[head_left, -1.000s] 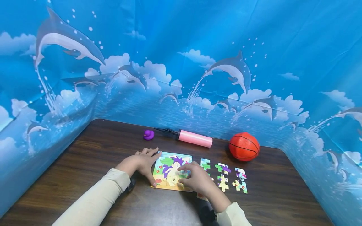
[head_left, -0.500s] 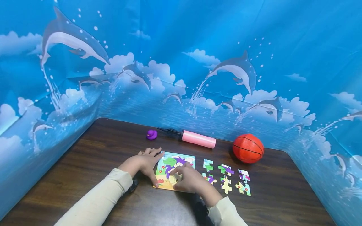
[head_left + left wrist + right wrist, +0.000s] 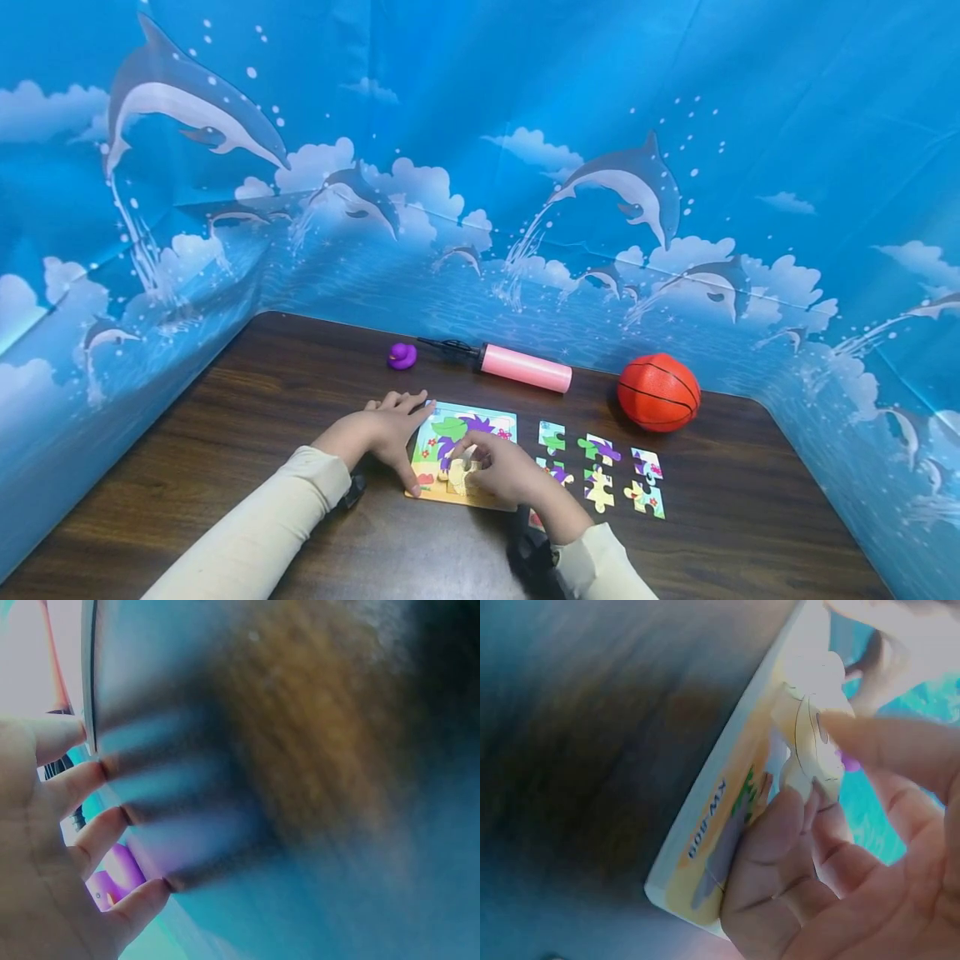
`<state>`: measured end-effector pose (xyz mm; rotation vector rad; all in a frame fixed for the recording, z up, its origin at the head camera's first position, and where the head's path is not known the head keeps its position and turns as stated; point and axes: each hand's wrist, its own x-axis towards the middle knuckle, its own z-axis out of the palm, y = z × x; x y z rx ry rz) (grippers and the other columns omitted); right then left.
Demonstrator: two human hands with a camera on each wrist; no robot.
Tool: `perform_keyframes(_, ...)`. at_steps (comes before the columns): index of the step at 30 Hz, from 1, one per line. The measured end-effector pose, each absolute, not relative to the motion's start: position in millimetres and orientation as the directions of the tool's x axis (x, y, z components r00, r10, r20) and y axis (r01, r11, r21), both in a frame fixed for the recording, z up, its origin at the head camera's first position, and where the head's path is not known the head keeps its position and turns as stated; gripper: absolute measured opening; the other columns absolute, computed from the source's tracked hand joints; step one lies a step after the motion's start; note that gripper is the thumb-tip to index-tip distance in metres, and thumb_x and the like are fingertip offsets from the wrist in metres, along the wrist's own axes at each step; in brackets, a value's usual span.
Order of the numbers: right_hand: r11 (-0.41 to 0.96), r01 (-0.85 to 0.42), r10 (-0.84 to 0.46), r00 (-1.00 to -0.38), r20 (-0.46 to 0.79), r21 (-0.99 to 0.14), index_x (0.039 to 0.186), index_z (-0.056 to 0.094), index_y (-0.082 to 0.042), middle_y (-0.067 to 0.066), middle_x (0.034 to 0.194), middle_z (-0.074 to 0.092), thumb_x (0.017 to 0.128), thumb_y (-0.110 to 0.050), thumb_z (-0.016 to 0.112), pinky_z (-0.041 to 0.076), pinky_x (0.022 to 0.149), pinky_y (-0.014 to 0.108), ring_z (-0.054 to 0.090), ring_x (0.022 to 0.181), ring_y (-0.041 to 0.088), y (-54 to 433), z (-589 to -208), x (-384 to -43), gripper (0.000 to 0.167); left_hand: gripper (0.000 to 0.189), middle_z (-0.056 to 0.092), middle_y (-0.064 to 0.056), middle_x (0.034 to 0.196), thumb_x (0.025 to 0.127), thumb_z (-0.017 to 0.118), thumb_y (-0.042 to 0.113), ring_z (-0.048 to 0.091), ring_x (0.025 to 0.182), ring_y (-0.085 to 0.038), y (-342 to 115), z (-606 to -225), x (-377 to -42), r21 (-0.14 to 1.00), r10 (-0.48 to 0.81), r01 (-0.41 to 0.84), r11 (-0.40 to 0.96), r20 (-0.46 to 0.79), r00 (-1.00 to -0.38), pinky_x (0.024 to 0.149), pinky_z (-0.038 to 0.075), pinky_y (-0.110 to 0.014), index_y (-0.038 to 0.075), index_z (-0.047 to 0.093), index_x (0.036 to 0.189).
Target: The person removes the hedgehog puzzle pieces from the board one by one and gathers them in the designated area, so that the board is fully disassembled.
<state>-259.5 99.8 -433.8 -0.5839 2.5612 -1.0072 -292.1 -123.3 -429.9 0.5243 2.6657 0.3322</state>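
Note:
A jigsaw board (image 3: pixel 450 498) with a purple-haired cartoon animal lies on the dark table. My left hand (image 3: pixel 390 433) spreads along its left side, thumb at the near corner and fingertips at the far one. In the left wrist view, those fingertips (image 3: pixel 112 825) rest on the tabletop. Over the lower middle of the board, my right hand (image 3: pixel 504 471) pinches a pale yellow puzzle piece (image 3: pixel 810 742) between thumb and fingers. The piece is close over the board, tilted in the right wrist view. My right hand covers the board's right part.
Several loose puzzle pieces (image 3: pixel 600 487) lie right of the board; another piece (image 3: pixel 536 520) is partly behind the right wrist. Along the back stand a purple rubber duck (image 3: pixel 402 357), a pink hand pump (image 3: pixel 525 368) and a red ball (image 3: pixel 659 393). A dolphin-print curtain (image 3: pixel 480 167) surrounds the table.
My right hand has moved left, from the board's right edge to its lower middle, and its fingers have turned slightly. The left hand keeps its place on the board. The head view has shifted slightly.

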Motion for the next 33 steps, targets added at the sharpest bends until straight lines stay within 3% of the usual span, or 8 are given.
perform_keyframes(6,0.513,-0.091,-0.436,-0.884,-0.168,-0.854,0.111,0.071,-0.005,0.005,0.088,0.069,0.087,0.0,0.07,0.055,0.065,0.034,0.062,0.074,0.016,115,-435,-261,0.024,0.137,0.014,-0.011,0.165,0.051,0.087,0.071,0.01,0.148,-0.041,-123,-439,-297,0.299,0.402,0.312,0.902,-0.319,-0.858,0.113,0.015,-0.067,0.014,0.024,0.158)
perform_keyframes(12,0.368,0.108,-0.371,-0.894,-0.253,-0.924,0.114,0.071,0.001,0.009,0.102,0.074,0.09,-0.017,0.072,0.059,0.078,0.038,0.068,0.083,0.015,148,-438,-261,0.03,0.132,0.014,-0.015,0.164,0.057,0.088,0.064,0.01,0.147,-0.043,-122,-427,-292,0.307,0.414,0.318,0.897,-0.334,-0.847,0.112,0.015,-0.067,0.009,0.023,0.158)
perform_keyframes(20,0.349,0.206,-0.308,-0.896,-0.32,-0.914,0.12,0.067,0.006,0.009,0.107,0.073,0.091,-0.019,0.071,0.058,0.083,0.037,0.068,0.09,0.014,230,-436,-239,0.039,0.134,0.015,-0.016,0.164,0.054,0.087,0.068,0.012,0.146,-0.044,-123,-426,-292,0.321,0.418,0.316,0.893,-0.329,-0.847,0.111,0.016,-0.069,0.009,0.025,0.157)
perform_keyframes(25,0.381,0.21,-0.239,-0.918,-0.315,-0.901,0.117,0.067,0.009,0.004,0.101,0.073,0.093,-0.018,0.069,0.058,0.077,0.032,0.065,0.084,0.01,283,-441,-222,0.036,0.136,0.015,-0.017,0.163,0.052,0.087,0.069,0.011,0.145,-0.045,-124,-430,-293,0.324,0.423,0.32,0.89,-0.327,-0.845,0.111,0.015,-0.069,0.009,0.025,0.157)
perform_keyframes(33,0.478,0.183,-0.197,-0.931,-0.308,-0.859,0.11,0.071,0.006,0.002,0.092,0.074,0.091,-0.019,0.072,0.055,0.068,0.029,0.061,0.076,0.009,303,-445,-214,0.031,0.13,0.017,-0.018,0.163,0.056,0.09,0.061,0.014,0.144,-0.046,-121,-429,-291,0.323,0.419,0.317,0.892,-0.321,-0.849,0.11,0.019,-0.069,0.008,0.027,0.157)
